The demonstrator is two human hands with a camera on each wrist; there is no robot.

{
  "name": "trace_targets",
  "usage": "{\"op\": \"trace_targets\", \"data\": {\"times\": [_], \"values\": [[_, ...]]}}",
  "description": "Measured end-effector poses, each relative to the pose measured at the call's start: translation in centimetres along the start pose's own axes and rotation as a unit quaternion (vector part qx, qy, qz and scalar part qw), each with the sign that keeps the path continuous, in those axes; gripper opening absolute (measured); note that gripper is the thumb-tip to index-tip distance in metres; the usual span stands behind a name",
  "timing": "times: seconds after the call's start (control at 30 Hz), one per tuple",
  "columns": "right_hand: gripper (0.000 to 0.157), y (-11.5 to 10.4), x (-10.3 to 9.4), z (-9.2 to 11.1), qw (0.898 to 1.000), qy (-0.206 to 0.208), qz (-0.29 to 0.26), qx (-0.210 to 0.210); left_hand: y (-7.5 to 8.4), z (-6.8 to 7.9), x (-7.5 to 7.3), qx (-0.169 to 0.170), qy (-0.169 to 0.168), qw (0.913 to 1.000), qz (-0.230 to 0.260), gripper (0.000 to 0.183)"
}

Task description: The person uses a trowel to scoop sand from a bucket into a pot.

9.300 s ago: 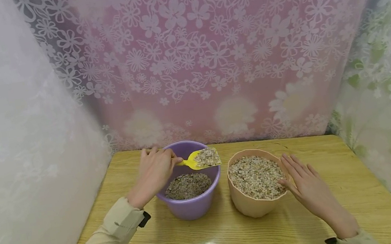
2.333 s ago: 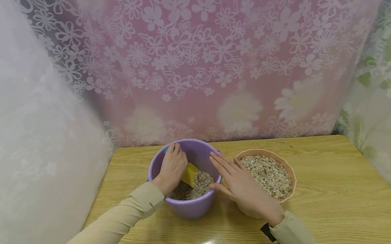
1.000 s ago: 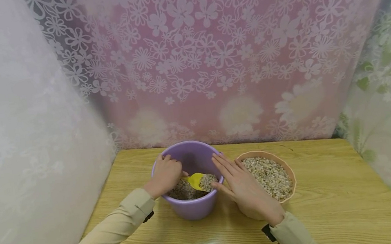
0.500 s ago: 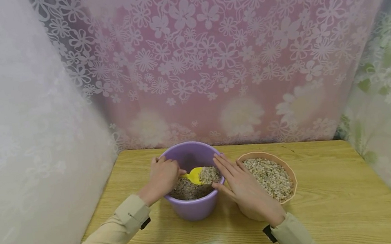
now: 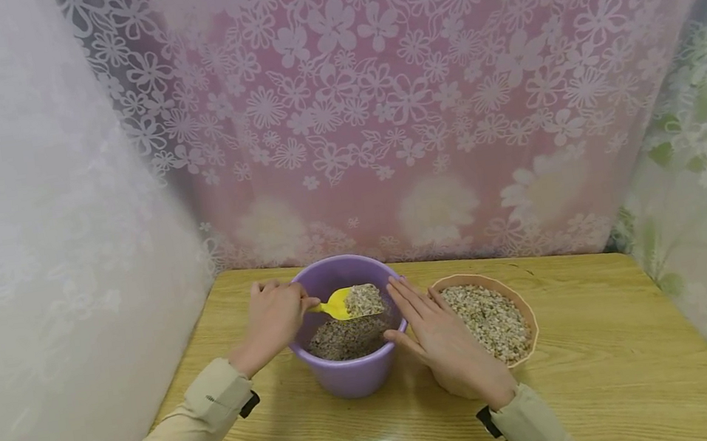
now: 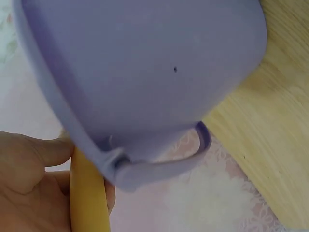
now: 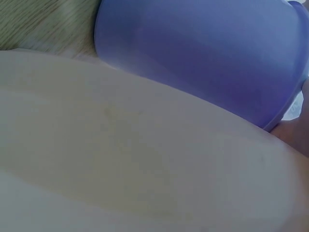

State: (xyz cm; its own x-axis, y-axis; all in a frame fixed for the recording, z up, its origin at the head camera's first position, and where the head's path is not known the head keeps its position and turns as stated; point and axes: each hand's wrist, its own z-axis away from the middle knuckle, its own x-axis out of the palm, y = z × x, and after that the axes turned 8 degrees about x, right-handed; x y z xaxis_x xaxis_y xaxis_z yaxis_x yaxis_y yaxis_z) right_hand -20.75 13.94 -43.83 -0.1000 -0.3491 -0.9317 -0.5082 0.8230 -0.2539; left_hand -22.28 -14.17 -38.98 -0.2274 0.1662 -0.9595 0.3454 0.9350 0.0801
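Observation:
My left hand point(image 5: 274, 316) grips the handle of a small yellow shovel point(image 5: 335, 304), whose blade carries a heap of pale gravel point(image 5: 364, 299) over the mouth of a purple bucket point(image 5: 355, 377). Coarse darker gravel point(image 5: 345, 339) covers the bottom of the bucket. In the left wrist view the thumb and fingers wrap the yellow handle point(image 6: 89, 198) beside the bucket's rim and its purple carry handle point(image 6: 164, 170). My right hand point(image 5: 443, 343) lies with straight fingers against the bucket's right rim, its fingertips touching the edge.
To the right stands a peach-coloured pot point(image 5: 528, 309) filled nearly to its rim with pale gravel, partly behind my right hand. Both vessels stand on a wooden table point(image 5: 619, 357). A pink floral curtain point(image 5: 343, 140) hangs behind, with pale sheets at both sides.
My left hand has lifted the loaded shovel up out of the bucket's gravel and drawn it left. Earlier, my right hand moved from the peach pot to the bucket rim, where it stays.

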Motion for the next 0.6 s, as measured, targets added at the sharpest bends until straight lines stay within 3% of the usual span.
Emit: {"op": "trace_targets", "data": {"times": [0.2,0.6], "values": [[0.076,0.1,0.1,-0.1,1.000,0.006,0.012,-0.010,-0.5,0.6,-0.7,-0.007,-0.001,1.0000,0.003,0.026],[0.076,0.1,0.0,0.0,1.000,0.002,0.024,-0.009,-0.1,1.7,-0.8,0.014,0.037,0.9991,-0.014,0.028]]}}
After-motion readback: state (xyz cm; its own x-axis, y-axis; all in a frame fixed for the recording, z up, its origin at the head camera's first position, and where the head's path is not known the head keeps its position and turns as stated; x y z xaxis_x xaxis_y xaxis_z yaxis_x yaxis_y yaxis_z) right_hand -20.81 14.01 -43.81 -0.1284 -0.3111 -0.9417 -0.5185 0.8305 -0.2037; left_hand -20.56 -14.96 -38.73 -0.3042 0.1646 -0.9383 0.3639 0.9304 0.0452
